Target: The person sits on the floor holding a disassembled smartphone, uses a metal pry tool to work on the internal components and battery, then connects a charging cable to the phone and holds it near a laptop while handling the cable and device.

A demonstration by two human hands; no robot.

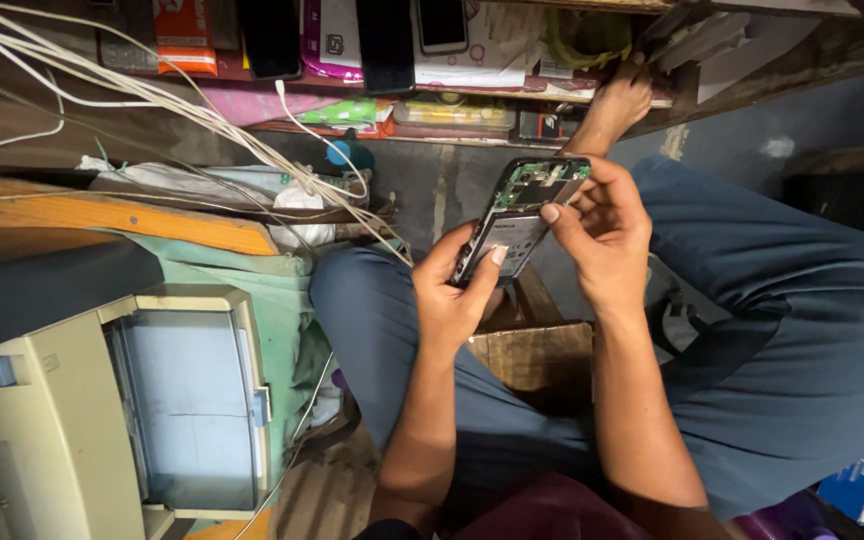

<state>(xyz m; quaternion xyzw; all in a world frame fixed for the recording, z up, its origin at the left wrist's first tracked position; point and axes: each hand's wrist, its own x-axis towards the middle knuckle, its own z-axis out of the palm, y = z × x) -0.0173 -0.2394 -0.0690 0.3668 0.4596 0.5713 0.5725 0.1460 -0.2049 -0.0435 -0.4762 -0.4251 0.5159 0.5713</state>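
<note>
Green circuit board and a grey battery show in the opened back of a dark smartphone [520, 215], held tilted above the person's lap, its top end pointing away from the body. Left hand [454, 290]: wrapped around the phone's lower left edge, fingers closed behind the frame, thumb laid across the battery face. Right hand [602, 235]: closed on the phone's right edge, fingers curled around the upper corner, thumb tip pressed on the battery beside the left thumb; both hands are clamped on the phone. Blue-grey trousers [812, 330]: cover both folded legs, below and to either side of the phone. Bare foot [617, 100]: just beyond the phone's top end, resting against the low shelf. Cardboard box [532, 350]: brown, directly below the phone, between the knees. Low shelf [712, 40]: beyond the phone, wooden, crowded with coloured packets, three dark handsets [384, 40] standing upright, and a coil of yellow-green cable. White cables [152, 95]: a bundle running from far left of the phone down toward its lower left, ending near the left hand. Beige printer [102, 400]: well to the left of the phone, lid pale grey, standing beside a green cloth. Wooden plank [122, 215]: orange-brown, left of the phone, above the printer.
</note>
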